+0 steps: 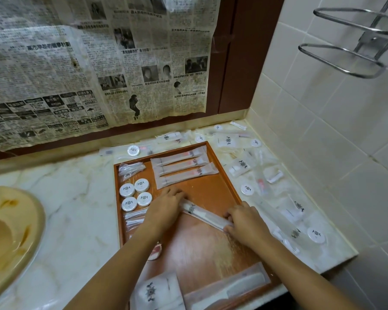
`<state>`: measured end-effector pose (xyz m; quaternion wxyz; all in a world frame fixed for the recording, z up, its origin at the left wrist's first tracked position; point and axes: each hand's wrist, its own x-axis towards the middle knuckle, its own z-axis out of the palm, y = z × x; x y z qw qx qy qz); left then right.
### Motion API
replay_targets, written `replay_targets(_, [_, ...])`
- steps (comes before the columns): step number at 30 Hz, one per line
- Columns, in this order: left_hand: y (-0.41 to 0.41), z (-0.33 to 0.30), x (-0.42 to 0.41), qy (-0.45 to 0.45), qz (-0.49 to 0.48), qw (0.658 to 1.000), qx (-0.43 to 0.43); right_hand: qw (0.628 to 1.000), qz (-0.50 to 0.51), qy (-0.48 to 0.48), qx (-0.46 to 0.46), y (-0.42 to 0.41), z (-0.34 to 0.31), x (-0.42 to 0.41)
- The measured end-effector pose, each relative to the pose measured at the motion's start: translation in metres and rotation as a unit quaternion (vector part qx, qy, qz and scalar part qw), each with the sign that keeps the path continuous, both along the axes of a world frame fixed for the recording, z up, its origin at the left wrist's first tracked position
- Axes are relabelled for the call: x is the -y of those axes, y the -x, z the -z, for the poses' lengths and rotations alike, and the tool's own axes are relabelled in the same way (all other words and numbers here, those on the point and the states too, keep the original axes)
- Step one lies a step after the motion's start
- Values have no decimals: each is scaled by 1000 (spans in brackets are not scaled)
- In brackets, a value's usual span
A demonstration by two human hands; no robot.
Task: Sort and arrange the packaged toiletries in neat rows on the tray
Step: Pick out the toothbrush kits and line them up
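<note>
Both hands holding one long packet over the tray

Going left to right: four round white soap discs (pixel 135 194) are sitting along the left edge of the orange-brown wooden tray (pixel 220 166); the left hand (pixel 165 208) is curling its fingers round one end of a long frosted-plastic toothbrush packet (pixel 203 214) with a dark crest print, lying slanted mid-tray; the right hand (pixel 244 222) is pinching its other end. Three similar packets (pixel 182 167) are lying in a row behind.

Sink (pixel 11 231) cut off at left edge; comb packet (pixel 229 289) cropped at bottom; newspaper (pixel 94 63) text illegible.
</note>
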<state>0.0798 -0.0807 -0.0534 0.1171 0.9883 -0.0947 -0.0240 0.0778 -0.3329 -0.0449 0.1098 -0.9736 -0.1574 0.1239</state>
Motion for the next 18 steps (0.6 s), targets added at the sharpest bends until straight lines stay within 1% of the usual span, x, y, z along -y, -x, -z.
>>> replay_targets(3, [-4,-1,-3,-24,15,1000,2,999,12,-11,-34,-7,3,3])
replay_targets(6, [-6,-6,-5,-26,17,999,6,999,7,-25,-33,-13,2,5])
replay_targets(10, [3,-20,-8,22,11,999,-24,998,-6,-58,-40,-14,-13,14])
replay_targets(13, [22,-25,-13,61,6,998,-29,995,-18,-79,-53,-12,-20,26])
replay_targets(16, [45,-26,-15,104,17,994,-37,996,-30,-82,-32,-4,-25,37])
replay_targets(18, [60,-28,-13,113,30,992,-45,996,-33,-85,-12,3,-26,41])
